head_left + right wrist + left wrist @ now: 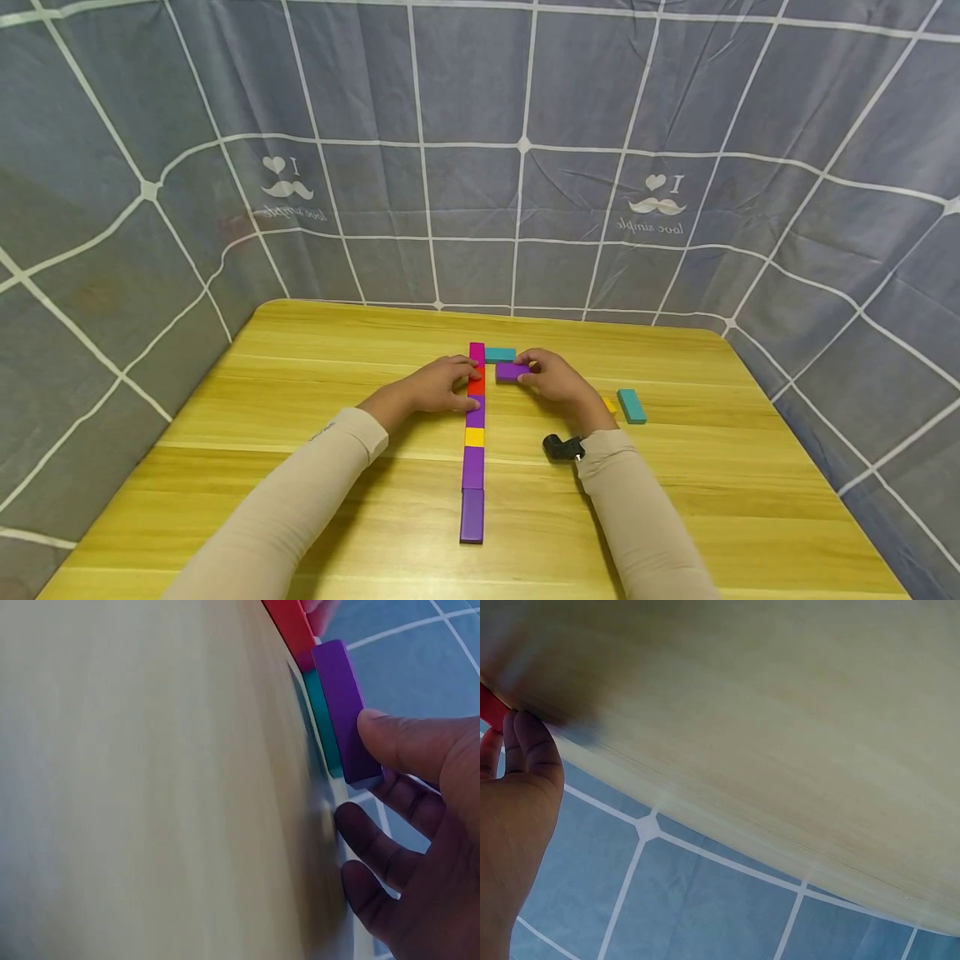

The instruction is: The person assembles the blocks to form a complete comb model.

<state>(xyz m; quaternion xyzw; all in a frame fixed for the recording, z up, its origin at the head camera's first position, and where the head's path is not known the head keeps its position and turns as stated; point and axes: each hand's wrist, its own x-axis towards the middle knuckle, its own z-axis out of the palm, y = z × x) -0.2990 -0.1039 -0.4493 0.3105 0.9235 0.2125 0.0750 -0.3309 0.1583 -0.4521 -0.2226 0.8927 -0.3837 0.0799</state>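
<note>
A straight row of flat blocks runs away from me: purple blocks [472, 515], a yellow block [474, 437], a red block [476, 385] and a magenta block [477, 352] at the far end. My left hand [438, 385] lies at the row's left side, fingertips touching the red block and thumb by a purple one. Between thumb and fingers, my right hand [558, 379] pinches a loose purple block [341, 712], its other fingers spread. Just beyond that block, a teal block [500, 356] extends rightward from the magenta end.
Another teal block [632, 407] lies on the wooden table [750, 483] at the right. Beside it, a yellow block [611, 406] is partly hidden behind my right forearm. A black camera mount [562, 448] sits at my right wrist. Grey grid-patterned curtain [472, 192] surrounds the table's far side.
</note>
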